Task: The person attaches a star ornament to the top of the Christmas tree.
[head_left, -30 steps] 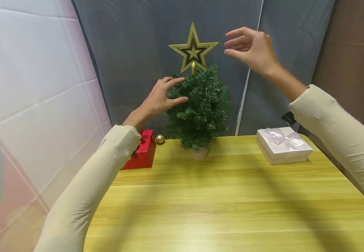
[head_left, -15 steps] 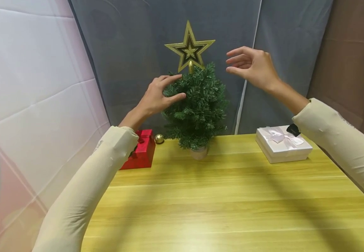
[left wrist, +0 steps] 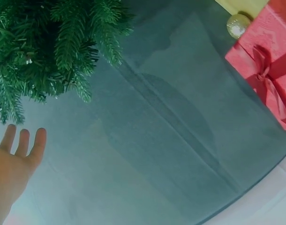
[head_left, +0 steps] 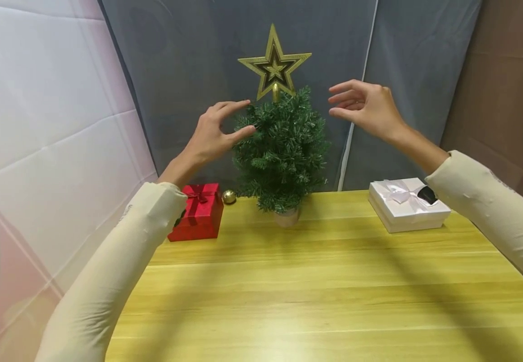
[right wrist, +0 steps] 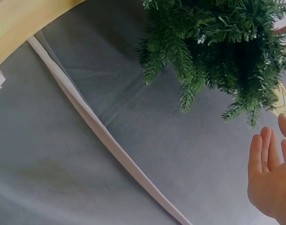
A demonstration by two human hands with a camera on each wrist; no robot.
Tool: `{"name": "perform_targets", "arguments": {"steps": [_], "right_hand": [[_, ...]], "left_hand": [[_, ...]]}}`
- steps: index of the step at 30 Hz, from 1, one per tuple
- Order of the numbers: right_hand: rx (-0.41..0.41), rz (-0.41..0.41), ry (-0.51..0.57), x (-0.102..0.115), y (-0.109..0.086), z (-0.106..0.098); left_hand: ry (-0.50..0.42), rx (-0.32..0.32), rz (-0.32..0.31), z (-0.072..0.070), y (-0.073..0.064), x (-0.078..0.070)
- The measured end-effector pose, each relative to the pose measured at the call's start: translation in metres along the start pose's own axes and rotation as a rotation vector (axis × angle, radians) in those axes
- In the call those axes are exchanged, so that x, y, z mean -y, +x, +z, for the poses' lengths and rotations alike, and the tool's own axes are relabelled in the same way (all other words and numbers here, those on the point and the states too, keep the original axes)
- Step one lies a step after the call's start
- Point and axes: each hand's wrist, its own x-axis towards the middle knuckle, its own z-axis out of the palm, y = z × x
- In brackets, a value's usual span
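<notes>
A small green artificial Christmas tree [head_left: 284,151] stands in a pale pot [head_left: 287,217] at the back of the table. On its top sits a gold star topper [head_left: 275,68], upright and facing me. My left hand [head_left: 211,133] hovers at the tree's upper left, thumb and fingers spread with nothing between them; whether the fingertips touch the branches I cannot tell. To the right of the tree my right hand [head_left: 370,108] hangs in the air, fingers loosely bent and holding nothing. The right wrist view shows that hand [right wrist: 272,173] apart from the branches.
Beneath my left forearm lies a red gift box [head_left: 200,213] with a bow, beside a gold ball ornament [head_left: 229,196]. A white gift box [head_left: 408,206] with a ribbon sits at the back right of the wooden table [head_left: 288,291]. Grey cloth [head_left: 189,75] hangs behind.
My left hand has drawn back to the left, away from the tree. The right hand has come down beside it. The star stays on the treetop.
</notes>
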Motion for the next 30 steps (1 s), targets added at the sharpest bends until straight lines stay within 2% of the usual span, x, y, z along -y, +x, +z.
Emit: {"name": "perform_targets", "arguments": {"steps": [6,14,21,30], "right_hand": [[0.03,0.0,0.002,-0.005,-0.01,0.001],[0.044,-0.01,0.006,-0.018,-0.03,0.003],[0.062,0.004,0.001,-0.032,-0.05,0.006],[0.082,0.028,-0.005,-0.049,-0.074,0.011]], "left_hand": [[0.003,-0.026,0.014,-0.007,-0.013,0.007],[0.01,-0.018,0.043,-0.01,-0.035,0.017],[0.006,-0.005,0.059,-0.004,-0.057,0.021],[-0.008,0.039,0.006,0.009,-0.085,0.034]]}}
